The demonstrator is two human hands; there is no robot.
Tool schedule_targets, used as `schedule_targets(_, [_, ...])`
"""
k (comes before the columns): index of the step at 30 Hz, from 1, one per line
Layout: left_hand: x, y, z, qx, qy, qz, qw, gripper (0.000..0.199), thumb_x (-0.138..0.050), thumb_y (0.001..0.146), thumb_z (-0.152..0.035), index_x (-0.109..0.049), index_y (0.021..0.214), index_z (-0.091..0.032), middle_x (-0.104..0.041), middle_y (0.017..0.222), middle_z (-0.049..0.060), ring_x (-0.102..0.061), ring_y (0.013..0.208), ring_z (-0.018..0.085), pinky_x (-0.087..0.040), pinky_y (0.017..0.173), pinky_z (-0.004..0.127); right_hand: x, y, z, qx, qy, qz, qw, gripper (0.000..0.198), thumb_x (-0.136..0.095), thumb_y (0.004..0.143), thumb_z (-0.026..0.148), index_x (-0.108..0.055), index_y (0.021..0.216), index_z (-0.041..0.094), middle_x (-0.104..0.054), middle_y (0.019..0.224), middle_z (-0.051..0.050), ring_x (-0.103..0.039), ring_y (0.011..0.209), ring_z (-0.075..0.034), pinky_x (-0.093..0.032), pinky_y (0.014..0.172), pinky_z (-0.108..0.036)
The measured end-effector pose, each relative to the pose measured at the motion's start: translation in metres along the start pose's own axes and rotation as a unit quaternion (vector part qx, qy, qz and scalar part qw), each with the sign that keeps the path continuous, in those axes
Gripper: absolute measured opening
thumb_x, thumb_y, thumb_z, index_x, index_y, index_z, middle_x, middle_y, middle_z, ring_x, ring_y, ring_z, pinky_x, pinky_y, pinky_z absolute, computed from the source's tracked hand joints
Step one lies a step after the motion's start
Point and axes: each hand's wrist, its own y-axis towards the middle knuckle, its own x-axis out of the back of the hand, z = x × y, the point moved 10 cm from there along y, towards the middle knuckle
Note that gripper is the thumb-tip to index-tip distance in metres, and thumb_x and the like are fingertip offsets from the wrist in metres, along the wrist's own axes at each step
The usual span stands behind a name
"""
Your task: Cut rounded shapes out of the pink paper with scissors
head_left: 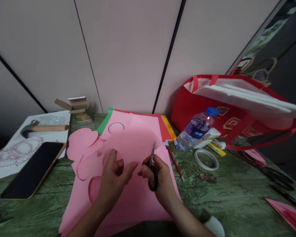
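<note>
My right hand [160,174] is closed round the black handles of a pair of scissors [152,156], whose blades point up and away. My left hand [115,177] pinches a raised sheet of pink paper [138,140], its thumb toward the scissors and its fingers partly hidden. The blade tips are close to the right side of that sheet. More pink paper [138,204] lies beneath both hands, with round holes cut in it. Left of the hands is a pile of cut pink rounds [82,138]. A thin dark ring [116,124] rests on the pink paper behind.
At left are a phone [34,171], a hammer [49,128], a beaded strand [17,153] and an open box [81,115]. To the right stand a water bottle [194,130] and a red bag [212,95], with a tape roll [206,160] and red pencil [175,163] nearer.
</note>
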Motion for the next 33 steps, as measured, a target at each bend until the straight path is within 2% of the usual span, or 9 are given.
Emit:
schedule_targets(5, [0.0007, 0.0002, 0.0016, 0.005, -0.013, -0.001, 1.000, 0.037, -0.060, 0.070, -0.030, -0.035, 0.097, -0.022, -0.041, 0.043, -0.013, -0.036, 0.037, 0.007, -0.029, 0.037, 0.017, -0.0002, 0.0011, -0.0023, -0.006, 0.022, -0.002, 1.000, 0.014, -0.059, 0.062, 0.021, -0.046, 0.068, 0.021, -0.045, 0.046, 0.008, -0.050, 0.046, -0.011, -0.034, 0.043, -0.024])
schedule_targets(10, [-0.0010, 0.0003, 0.0009, -0.001, -0.015, 0.010, 1.000, 0.034, -0.060, 0.071, -0.030, -0.036, 0.093, -0.022, -0.041, 0.043, -0.013, -0.036, 0.037, 0.007, -0.028, 0.037, 0.017, -0.0016, 0.0012, -0.0014, -0.005, 0.031, -0.002, 0.999, 0.013, -0.058, 0.062, 0.020, -0.046, 0.067, 0.020, -0.046, 0.045, 0.009, -0.051, 0.045, -0.011, -0.034, 0.043, -0.023])
schedule_targets(22, [0.0008, 0.0012, 0.0004, -0.005, -0.030, 0.006, 1.000, 0.049, -0.059, 0.071, -0.027, -0.032, 0.111, -0.022, -0.037, 0.044, -0.014, -0.035, 0.038, 0.006, -0.027, 0.036, 0.016, -0.0032, 0.0006, -0.0006, -0.014, 0.044, -0.002, 0.999, 0.012, -0.057, 0.060, 0.018, -0.046, 0.066, 0.020, -0.046, 0.042, 0.010, -0.049, 0.042, -0.009, -0.037, 0.044, -0.022])
schedule_targets(29, [0.0042, 0.0031, 0.0004, -0.018, -0.010, 0.000, 1.000, 0.042, -0.059, 0.072, -0.028, -0.036, 0.106, -0.022, -0.036, 0.044, -0.013, -0.034, 0.038, 0.006, -0.026, 0.036, 0.017, -0.0036, 0.0010, -0.0015, -0.014, 0.044, -0.001, 0.999, 0.012, -0.057, 0.060, 0.017, -0.046, 0.065, 0.019, -0.045, 0.041, 0.010, -0.046, 0.040, -0.007, -0.039, 0.045, -0.021])
schedule_targets(33, [0.0057, 0.0026, -0.0004, -0.015, -0.016, -0.005, 1.000, 0.044, -0.059, 0.071, -0.028, -0.036, 0.108, -0.022, -0.037, 0.044, -0.013, -0.035, 0.038, 0.007, -0.027, 0.037, 0.017, -0.0034, 0.0009, -0.0027, -0.014, 0.044, -0.003, 0.999, 0.012, -0.056, 0.060, 0.016, -0.046, 0.064, 0.019, -0.042, 0.039, 0.011, -0.043, 0.038, -0.006, -0.040, 0.044, -0.020])
